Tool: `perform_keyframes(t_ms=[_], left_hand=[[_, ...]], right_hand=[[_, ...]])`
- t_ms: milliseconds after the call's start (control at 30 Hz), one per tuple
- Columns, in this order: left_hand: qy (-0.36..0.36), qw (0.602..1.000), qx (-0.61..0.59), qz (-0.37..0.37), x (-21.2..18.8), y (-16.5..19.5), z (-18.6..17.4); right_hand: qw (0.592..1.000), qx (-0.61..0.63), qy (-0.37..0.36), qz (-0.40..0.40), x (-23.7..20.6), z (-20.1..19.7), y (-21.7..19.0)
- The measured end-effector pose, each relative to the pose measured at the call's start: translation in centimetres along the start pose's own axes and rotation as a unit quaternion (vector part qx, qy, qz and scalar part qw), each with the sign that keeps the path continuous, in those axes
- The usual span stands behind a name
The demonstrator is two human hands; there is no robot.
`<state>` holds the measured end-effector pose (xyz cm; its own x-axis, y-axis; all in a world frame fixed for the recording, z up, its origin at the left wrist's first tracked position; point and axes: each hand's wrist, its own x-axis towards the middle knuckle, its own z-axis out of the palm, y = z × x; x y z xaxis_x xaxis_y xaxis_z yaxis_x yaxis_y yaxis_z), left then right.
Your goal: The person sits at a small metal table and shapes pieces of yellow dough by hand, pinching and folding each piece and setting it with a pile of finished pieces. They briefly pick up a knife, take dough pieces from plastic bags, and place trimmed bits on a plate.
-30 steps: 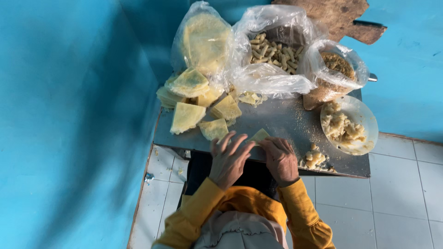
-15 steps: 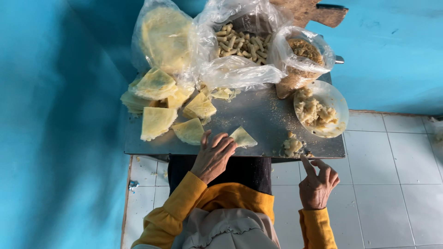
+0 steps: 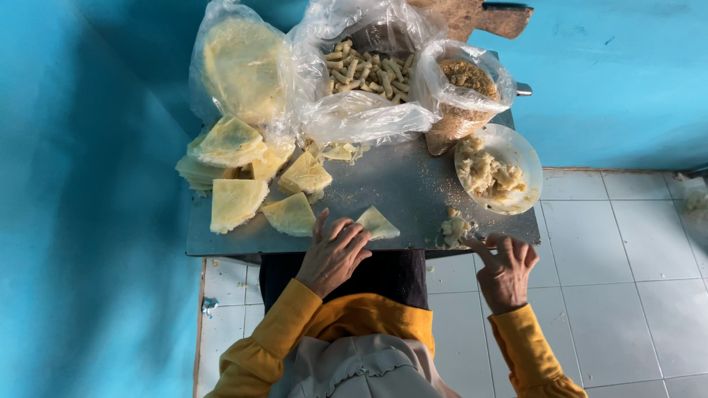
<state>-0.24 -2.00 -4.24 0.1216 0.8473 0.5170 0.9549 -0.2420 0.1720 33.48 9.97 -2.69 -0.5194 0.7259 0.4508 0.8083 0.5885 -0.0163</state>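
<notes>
Blue walls fill the left side and upper right of the frame; pale floor tiles occupy the lower right. At centre stands a grey metal table (image 3: 398,188), seen from above.

Left hand (image 3: 333,252): positioned at the lower centre of the frame, on the near edge of the table. Fingers are loosely spread and slightly curved, palm down. The fingertips rest on a small triangular wrapper piece (image 3: 377,222), which lies flat on the table just right of the hand. The hand grips nothing.

Right hand (image 3: 505,269): positioned at the lower right, at the table's near right corner. The hand is partly open, with the fingers fanned and bent; the index finger reaches toward a small heap of pale filling (image 3: 455,227) on the table. Whether the thumb and fingertips pinch any filling cannot be told.

Surrounding items:
- Cut yellow wrapper sheets (image 3: 236,200), stacked and scattered at the left of the table.
- Clear bag of round wrappers (image 3: 240,63), upper left.
- Clear bag of rolled pieces (image 3: 365,74), upper centre.
- Bag of brown crumbs (image 3: 466,77), upper right of the table.
- White bowl (image 3: 525,151) with lumpy pale filling, right edge of the table.

Both sleeves are yellow.
</notes>
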Motion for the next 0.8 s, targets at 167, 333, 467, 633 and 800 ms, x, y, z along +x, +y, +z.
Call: perform_keyframes(t_ms=[167,333,467,633,800], left_hand=[[0.012,1.000,0.000,0.014,-0.3,0.3,0.6],[0.053,0.997,-0.052,0.026,-0.3,0.6,0.5],[0.086,0.995,-0.041,0.030,-0.4,1.0,0.7],[0.087,0.995,-0.044,0.021,-0.6,1.3,1.0],[0.082,0.995,-0.062,0.013,-0.5,1.5,1.0]], right_hand=[[0.994,0.084,0.031,0.055,2.5,-1.2,-0.9],[0.986,0.164,0.000,-0.027,5.8,-1.3,-8.0],[0.980,0.148,-0.024,-0.135,8.5,-1.0,-12.0],[0.966,0.077,-0.048,-0.242,9.2,-0.5,-12.4],[0.945,-0.020,-0.055,-0.320,10.6,0.5,-10.9]])
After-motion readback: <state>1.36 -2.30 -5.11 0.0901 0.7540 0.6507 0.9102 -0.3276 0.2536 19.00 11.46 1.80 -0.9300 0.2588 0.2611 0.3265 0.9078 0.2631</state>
